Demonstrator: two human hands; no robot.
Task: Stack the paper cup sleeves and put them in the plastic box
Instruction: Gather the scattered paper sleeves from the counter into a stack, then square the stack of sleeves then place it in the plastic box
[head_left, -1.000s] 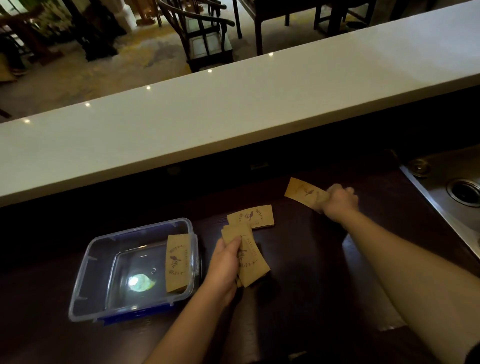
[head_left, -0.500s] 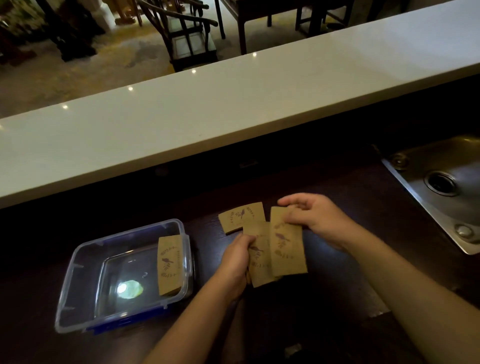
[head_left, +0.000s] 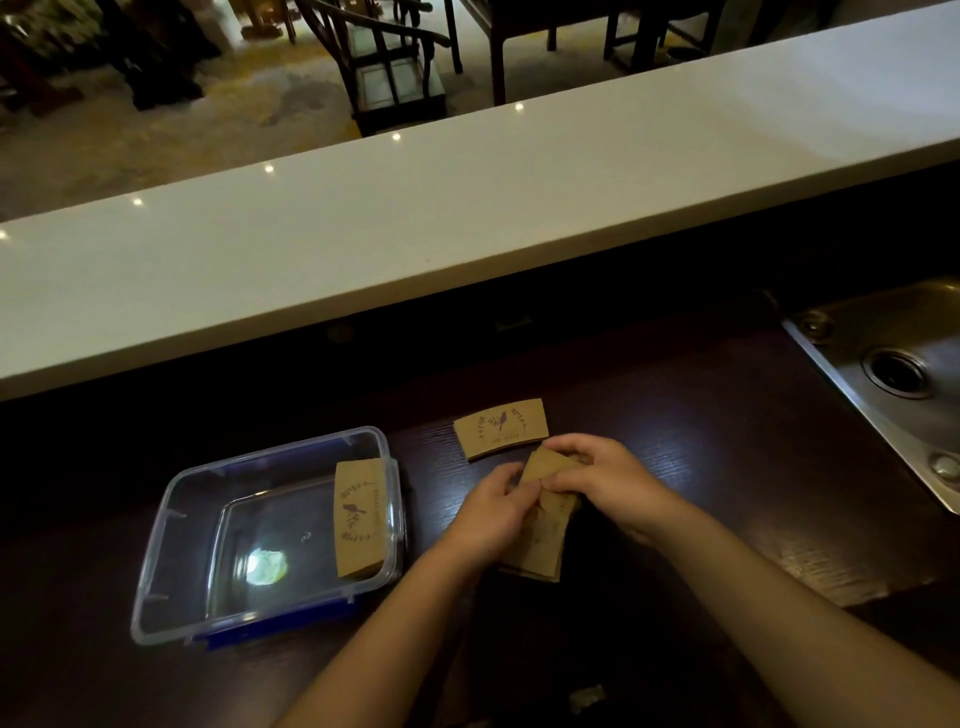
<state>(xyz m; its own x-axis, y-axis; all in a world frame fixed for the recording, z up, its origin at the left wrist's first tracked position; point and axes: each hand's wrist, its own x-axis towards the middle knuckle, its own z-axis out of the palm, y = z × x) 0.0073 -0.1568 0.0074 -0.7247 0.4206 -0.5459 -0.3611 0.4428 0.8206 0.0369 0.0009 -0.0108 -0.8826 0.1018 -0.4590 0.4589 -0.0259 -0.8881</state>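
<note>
Left hand and right hand both grip a sleeve stack mid-counter. One sleeve lies beyond it. Another sleeve leans inside the box's right wall.

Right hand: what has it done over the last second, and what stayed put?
The right hand carried its sleeve in from the right onto the stack in the left hand; both now grip it. The loose sleeve and the one in the plastic box stayed.

Matt paper, clear plastic, dark wood, brushed steel

Brown matt paper sleeves lie right of the glossy transparent plastic box; the grained dark wood surface shines faintly; the steel sink lies further right.
</note>
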